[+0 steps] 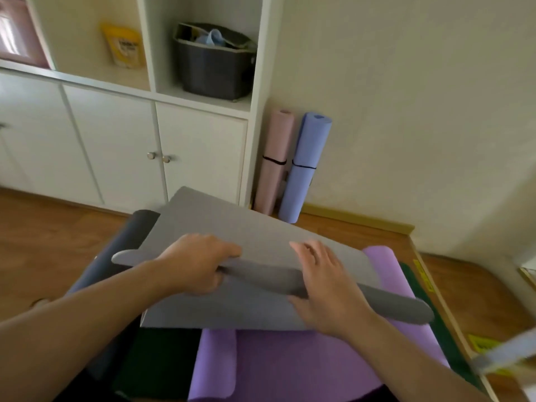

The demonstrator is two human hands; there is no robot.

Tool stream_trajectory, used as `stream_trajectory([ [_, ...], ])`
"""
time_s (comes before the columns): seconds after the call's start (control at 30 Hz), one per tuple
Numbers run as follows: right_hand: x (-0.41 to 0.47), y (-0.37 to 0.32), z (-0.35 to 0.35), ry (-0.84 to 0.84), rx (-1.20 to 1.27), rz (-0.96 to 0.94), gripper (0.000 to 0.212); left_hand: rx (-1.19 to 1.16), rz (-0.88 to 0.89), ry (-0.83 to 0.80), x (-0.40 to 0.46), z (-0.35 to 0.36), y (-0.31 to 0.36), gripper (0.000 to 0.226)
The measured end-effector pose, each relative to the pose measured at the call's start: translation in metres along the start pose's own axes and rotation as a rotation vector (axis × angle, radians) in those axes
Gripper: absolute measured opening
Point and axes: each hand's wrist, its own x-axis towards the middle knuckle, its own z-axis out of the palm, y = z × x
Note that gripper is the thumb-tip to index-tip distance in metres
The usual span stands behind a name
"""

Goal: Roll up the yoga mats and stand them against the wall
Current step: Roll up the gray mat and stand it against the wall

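Rolling the grey mat (pixel 240 227) is the step in hand: it lies across a purple mat (pixel 304 361) on the floor, its near edge turned over into a loose, thin roll (pixel 275 281) that runs from the left out to the right. Our left hand (pixel 200 265) has its fingers over the fold and its thumb tucked underneath, gripping the roll; our right hand (pixel 324 285) lies flat, fingers straight, pressing down on it. To do this well we would keep both hands level and push away evenly (the roll already looks slanted and slack, so we judge it needs tightening before it grows). The far corner of the grey mat stands lifted and should flatten as we go. A dark mat (pixel 127 236) shows beneath at the left, and a green one (pixel 420 288) at the right edge. Two finished rolls, pink (pixel 275 158) and blue (pixel 307 166), stand banded against the far wall (pixel 406 97) just beside the white cabinet (pixel 124 146); the space to their right seems free.
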Motion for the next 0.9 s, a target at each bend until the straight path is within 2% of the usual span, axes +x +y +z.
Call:
stream_trajectory([
  [0.1,0.014,0.003,0.021,0.035,-0.243,-0.018,0.114,-0.049,-0.067,-0.028,0.005,0.006,-0.016,0.025],
  [0.23,0.035,-0.002,0.037,0.166,-0.354,-0.117,0.110,-0.178,-0.198,-0.097,0.013,0.009,-0.044,0.041],
  [0.3,0.046,0.003,0.046,0.107,-0.346,-0.122,0.098,-0.262,-0.214,-0.135,0.014,0.008,-0.055,0.050],
  [0.33,0.051,0.005,0.050,0.056,-0.335,-0.117,0.089,-0.270,-0.194,-0.146,0.015,0.008,-0.056,0.046],
  [0.4,0.060,0.009,0.058,-0.058,-0.296,-0.106,0.068,-0.186,-0.147,-0.145,0.016,0.011,-0.050,0.033],
  [0.43,0.064,0.008,0.059,-0.099,-0.269,-0.102,0.056,-0.099,-0.124,-0.117,0.017,0.016,-0.045,0.033],
  [0.5,0.071,0.003,0.054,-0.116,-0.202,-0.117,0.040,0.101,-0.082,0.003,0.017,0.028,-0.030,0.053],
  [0.6,0.076,-0.002,0.049,-0.193,-0.079,-0.119,0.032,0.284,-0.075,0.155,0.020,0.052,-0.008,0.078],
  [0.73,0.075,0.001,0.047,-0.232,0.045,-0.083,0.018,0.312,-0.114,0.137,0.030,0.070,0.001,0.063],
  [0.8,0.070,0.001,0.048,-0.176,-0.029,-0.085,0.031,0.302,-0.102,0.114,0.033,0.063,0.001,0.043],
  [0.9,0.058,-0.003,0.045,0.009,-0.212,-0.062,0.058,0.205,-0.092,-0.037,0.040,0.054,-0.002,0.023],
])
